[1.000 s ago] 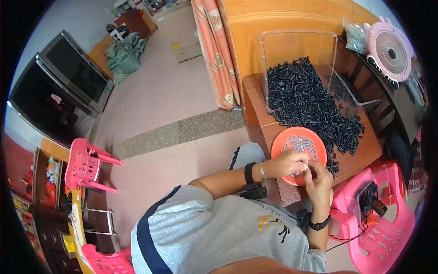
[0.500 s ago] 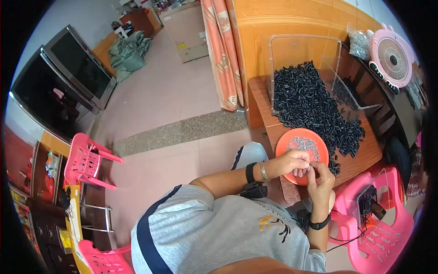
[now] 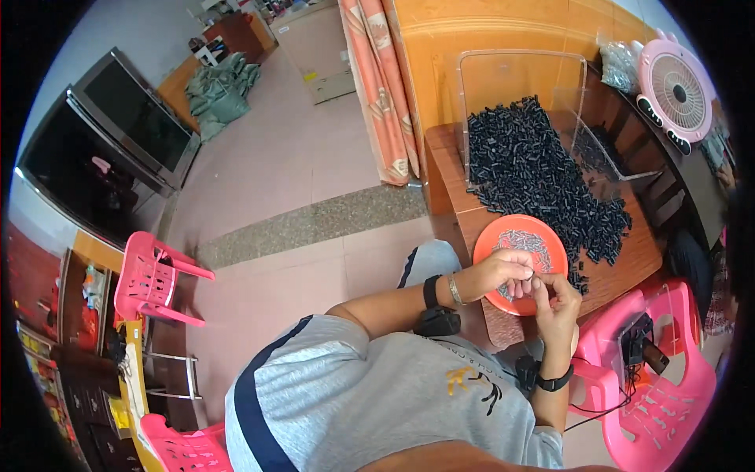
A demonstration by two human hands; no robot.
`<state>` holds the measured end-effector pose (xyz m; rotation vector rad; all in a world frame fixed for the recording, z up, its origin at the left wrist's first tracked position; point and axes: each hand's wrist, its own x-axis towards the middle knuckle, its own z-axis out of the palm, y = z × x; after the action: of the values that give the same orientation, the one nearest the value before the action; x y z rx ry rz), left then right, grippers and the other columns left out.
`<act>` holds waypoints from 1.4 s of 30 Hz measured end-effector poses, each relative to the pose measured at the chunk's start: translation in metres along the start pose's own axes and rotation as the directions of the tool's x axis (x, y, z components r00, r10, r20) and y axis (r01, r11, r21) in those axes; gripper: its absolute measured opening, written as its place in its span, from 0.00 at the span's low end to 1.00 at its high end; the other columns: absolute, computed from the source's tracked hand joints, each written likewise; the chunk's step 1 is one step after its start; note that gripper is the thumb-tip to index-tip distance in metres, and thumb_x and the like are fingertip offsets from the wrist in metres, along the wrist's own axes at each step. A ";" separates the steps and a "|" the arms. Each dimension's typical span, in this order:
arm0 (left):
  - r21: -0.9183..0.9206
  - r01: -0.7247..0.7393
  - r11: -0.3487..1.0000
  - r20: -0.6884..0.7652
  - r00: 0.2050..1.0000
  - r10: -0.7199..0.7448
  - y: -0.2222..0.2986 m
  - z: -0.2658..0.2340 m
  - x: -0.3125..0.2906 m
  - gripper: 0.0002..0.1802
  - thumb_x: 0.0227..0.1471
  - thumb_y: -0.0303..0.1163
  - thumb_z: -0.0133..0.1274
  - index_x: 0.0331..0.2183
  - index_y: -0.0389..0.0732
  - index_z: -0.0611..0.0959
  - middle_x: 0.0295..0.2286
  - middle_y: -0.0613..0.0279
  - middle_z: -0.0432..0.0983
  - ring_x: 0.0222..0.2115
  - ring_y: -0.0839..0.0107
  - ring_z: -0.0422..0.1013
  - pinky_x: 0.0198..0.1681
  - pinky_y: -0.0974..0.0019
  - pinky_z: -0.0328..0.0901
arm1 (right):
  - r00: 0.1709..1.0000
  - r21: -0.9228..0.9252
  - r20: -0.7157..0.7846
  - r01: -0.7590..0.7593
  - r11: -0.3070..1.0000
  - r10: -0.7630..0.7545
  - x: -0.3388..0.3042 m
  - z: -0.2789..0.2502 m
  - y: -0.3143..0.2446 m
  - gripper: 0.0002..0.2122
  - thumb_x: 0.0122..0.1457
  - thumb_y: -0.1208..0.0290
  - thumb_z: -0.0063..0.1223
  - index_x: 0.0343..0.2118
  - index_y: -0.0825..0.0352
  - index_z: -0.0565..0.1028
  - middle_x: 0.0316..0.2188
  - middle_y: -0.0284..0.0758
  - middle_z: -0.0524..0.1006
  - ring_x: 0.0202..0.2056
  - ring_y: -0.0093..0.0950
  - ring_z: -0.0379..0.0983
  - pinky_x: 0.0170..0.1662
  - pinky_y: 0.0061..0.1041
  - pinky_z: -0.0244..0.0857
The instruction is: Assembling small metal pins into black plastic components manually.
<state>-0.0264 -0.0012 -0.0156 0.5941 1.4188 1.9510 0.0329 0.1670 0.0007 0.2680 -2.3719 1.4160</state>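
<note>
Over the near side of an orange-red plate (image 3: 483,250), my left hand (image 3: 507,271) is closed, its thumb and fingers pinched together. My right hand (image 3: 559,303) faces it with thumb and forefinger pinched close to the left fingertips. Whatever lies between the fingers is too small to make out. Small silver pin-like pieces (image 3: 528,239) are spread on the plate, partly covered by my hands. Beyond it, a large heap of small black cylindrical pieces (image 3: 535,165) spills out of a clear plastic bin (image 3: 522,53) onto the brown wooden table (image 3: 629,271).
Right of me is a pink plastic chair (image 3: 664,401) with a black device and cables on it. A pink fan (image 3: 678,90) and a bag of small pieces (image 3: 620,67) stand on a dark surface at the back right. Another pink chair (image 3: 149,279) is at left.
The fingertips of my two hands have drawn slightly apart, the right hand shifting a little to the right. The view has moved slightly.
</note>
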 end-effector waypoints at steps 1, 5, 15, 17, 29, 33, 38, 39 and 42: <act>-0.009 0.001 1.000 -0.003 1.000 -0.001 0.000 0.000 0.000 0.12 0.54 0.39 0.44 0.28 0.40 0.73 0.26 0.65 0.72 0.27 0.78 0.69 0.29 0.76 0.63 | 1.000 0.025 0.015 -0.025 0.999 0.025 0.000 -0.001 -0.001 0.02 0.51 0.79 0.53 0.27 0.72 0.75 0.22 0.39 0.75 0.23 0.26 0.73 0.27 0.23 0.64; 0.030 -0.016 0.999 -0.018 1.000 0.016 -0.006 0.003 0.003 0.12 0.54 0.37 0.44 0.29 0.39 0.75 0.22 0.64 0.72 0.22 0.78 0.68 0.25 0.76 0.64 | 0.998 -0.024 0.046 -0.035 0.999 0.036 -0.002 -0.008 0.001 0.02 0.50 0.79 0.53 0.27 0.71 0.75 0.23 0.40 0.76 0.24 0.28 0.74 0.28 0.23 0.65; 0.197 -0.018 0.980 -0.056 0.998 0.029 0.005 -0.002 -0.002 0.11 0.56 0.35 0.42 0.33 0.37 0.74 0.27 0.64 0.73 0.28 0.78 0.70 0.34 0.74 0.64 | 0.999 -0.029 0.031 0.033 0.999 -0.032 0.012 -0.017 0.021 0.07 0.53 0.72 0.53 0.30 0.70 0.76 0.25 0.40 0.77 0.26 0.29 0.74 0.29 0.24 0.65; 0.194 -0.014 0.981 0.024 1.000 0.009 0.003 -0.006 0.005 0.11 0.56 0.35 0.42 0.33 0.37 0.74 0.28 0.64 0.73 0.29 0.77 0.70 0.35 0.74 0.64 | 1.000 0.002 0.017 -0.003 1.000 0.003 0.011 -0.019 0.025 0.07 0.53 0.71 0.54 0.30 0.70 0.76 0.26 0.39 0.77 0.26 0.27 0.74 0.30 0.23 0.66; 0.236 -0.033 0.971 0.069 0.997 0.017 -0.018 -0.009 0.010 0.11 0.55 0.36 0.44 0.30 0.38 0.73 0.24 0.67 0.70 0.27 0.80 0.67 0.32 0.75 0.62 | 0.992 0.005 0.119 0.033 0.999 -0.034 0.008 -0.008 0.022 0.04 0.52 0.75 0.54 0.30 0.69 0.77 0.26 0.37 0.77 0.27 0.26 0.75 0.31 0.22 0.67; 0.196 -0.045 0.980 0.082 0.996 0.029 -0.022 -0.015 0.012 0.11 0.54 0.36 0.45 0.28 0.38 0.74 0.22 0.68 0.69 0.25 0.81 0.66 0.30 0.75 0.63 | 0.967 -0.136 0.216 0.164 0.977 -0.132 0.016 -0.012 0.019 0.06 0.50 0.77 0.53 0.33 0.66 0.77 0.24 0.37 0.75 0.26 0.31 0.74 0.30 0.26 0.67; 0.141 -0.013 0.990 0.095 0.995 0.000 -0.021 -0.023 0.012 0.13 0.57 0.38 0.41 0.32 0.38 0.74 0.25 0.66 0.71 0.28 0.79 0.67 0.33 0.75 0.62 | 0.939 -0.306 0.276 0.286 0.908 -0.203 0.017 -0.011 0.008 0.11 0.49 0.79 0.52 0.37 0.64 0.76 0.22 0.38 0.71 0.25 0.34 0.72 0.28 0.29 0.66; 0.124 -0.008 0.992 0.089 0.996 -0.004 -0.021 -0.024 0.012 0.13 0.57 0.38 0.41 0.32 0.38 0.74 0.25 0.66 0.71 0.29 0.79 0.67 0.33 0.75 0.62 | 0.933 -0.339 0.284 0.315 0.886 -0.223 0.017 -0.010 0.007 0.12 0.48 0.80 0.52 0.38 0.63 0.76 0.22 0.38 0.70 0.25 0.35 0.71 0.28 0.29 0.66; 0.118 -0.003 0.993 0.098 0.995 -0.009 -0.018 -0.023 0.010 0.13 0.57 0.38 0.41 0.33 0.38 0.73 0.26 0.66 0.71 0.29 0.79 0.68 0.34 0.75 0.62 | 0.948 -0.298 0.264 0.257 0.919 -0.180 0.017 -0.011 0.012 0.09 0.50 0.79 0.53 0.37 0.66 0.76 0.22 0.35 0.73 0.24 0.29 0.72 0.28 0.25 0.66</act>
<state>-0.0450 -0.0049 -0.0395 0.7311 1.4791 1.8189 0.0151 0.1826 0.0024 0.6169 -2.6171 0.9079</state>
